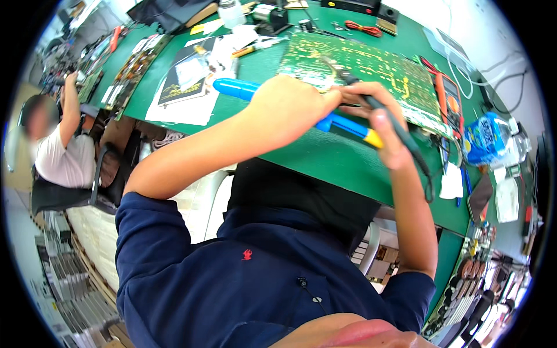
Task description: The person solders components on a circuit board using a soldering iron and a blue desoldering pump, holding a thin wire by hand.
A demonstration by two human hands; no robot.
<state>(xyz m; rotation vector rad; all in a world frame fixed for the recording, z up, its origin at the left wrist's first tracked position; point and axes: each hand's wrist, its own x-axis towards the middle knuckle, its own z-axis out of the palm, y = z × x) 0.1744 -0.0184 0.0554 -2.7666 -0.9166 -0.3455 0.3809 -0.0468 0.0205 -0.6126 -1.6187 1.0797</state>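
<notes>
My left hand (287, 110) is closed around a blue desoldering pump (235, 88) with a yellow end (371, 138), held crosswise over the near edge of a large green circuit board (400, 75). My right hand (380, 119) grips a dark-handled soldering iron (413, 148), its cord hanging down and its metal end (331, 66) over the board. Fingers of both hands are close together; whether they touch is unclear. A multimeter (450, 100) lies right of the board. Papers and a dark booklet (185, 81) lie to its left.
A coworker (61, 153) sits at the left beside another long board (130, 69). At the back are a bottle (232, 11), solder spool (264, 20) and red leads (362, 28). At right are a blue-labelled water bottle (487, 139), white tissues (451, 180) and pens.
</notes>
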